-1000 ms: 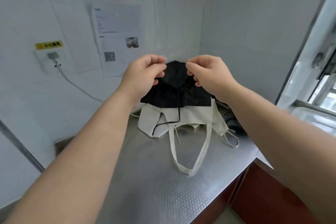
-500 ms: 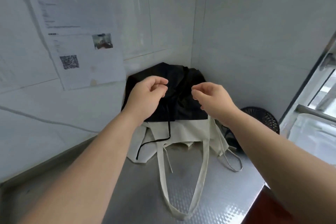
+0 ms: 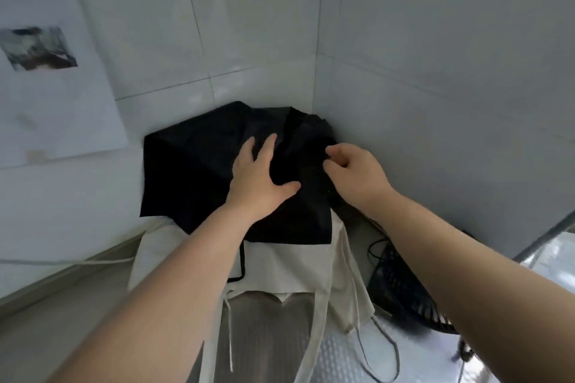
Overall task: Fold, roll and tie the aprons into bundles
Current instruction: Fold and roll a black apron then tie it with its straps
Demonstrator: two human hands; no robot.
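Left hand [image 3: 259, 177] flat, fingers spread on black apron [image 3: 193, 171] — right hand [image 3: 351, 176] pinching its fabric, cream apron [image 3: 280, 267] beneath

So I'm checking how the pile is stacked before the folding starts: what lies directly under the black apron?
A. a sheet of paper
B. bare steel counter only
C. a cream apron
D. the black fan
C: the black apron, pressed flat by the left hand, sits on a cream apron whose cloth and straps stick out below its front edge.
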